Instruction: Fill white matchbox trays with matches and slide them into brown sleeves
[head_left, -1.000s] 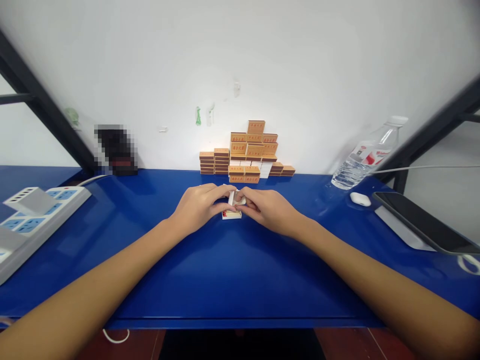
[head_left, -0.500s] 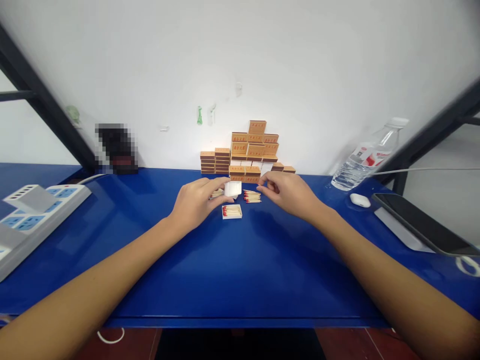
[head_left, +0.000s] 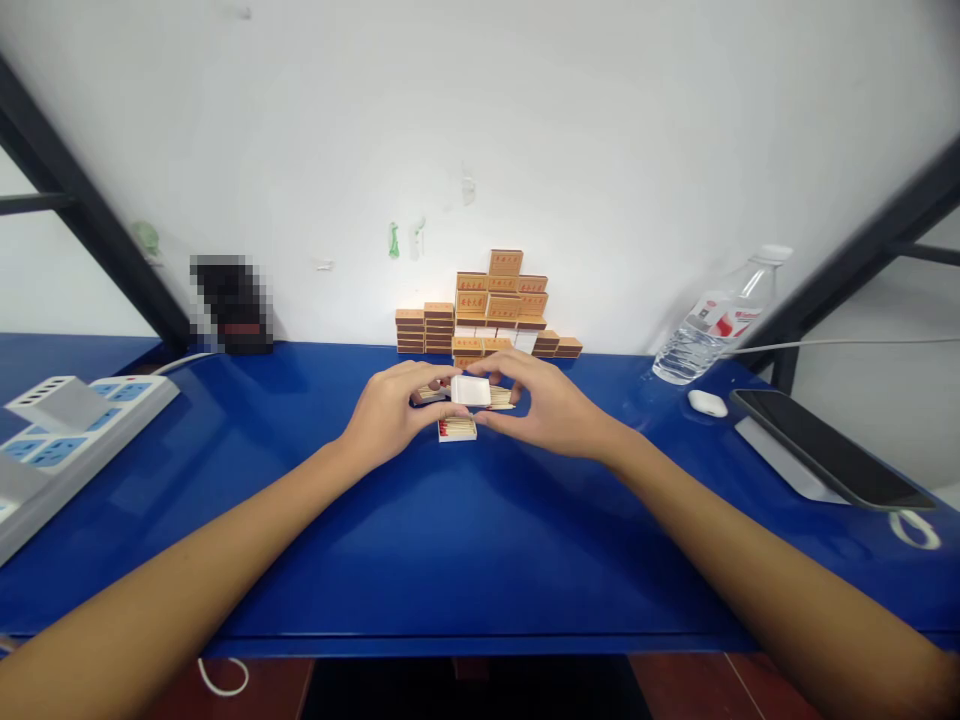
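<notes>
Between my two hands is a small white matchbox tray (head_left: pixel 471 391), its hollow side toward me and no matches seen in it. My left hand (head_left: pixel 394 405) pinches its left side between thumb and fingers. Fingers of my right hand (head_left: pixel 551 405) close on its right side. Just below lies another white tray (head_left: pixel 457 431) filled with red-tipped matches, its far edge partly covered by my thumbs. Loose matches (head_left: pixel 501 397) lie behind the held tray, partly hidden by my right hand. More pale sticks show behind my left fingers.
Orange matchboxes (head_left: pixel 471 303) stand stacked against the white wall, with lower piles (head_left: pixel 439 322) beside them. A tilted water bottle (head_left: pixel 716 318), a white earphone case (head_left: pixel 707 403) and a phone (head_left: pixel 829 445) are on the right. A power strip (head_left: pixel 90 430) lies at the left.
My right hand has moved left from beside the loose matches and now grips the white tray together with my left hand. The view has shifted slightly.
</notes>
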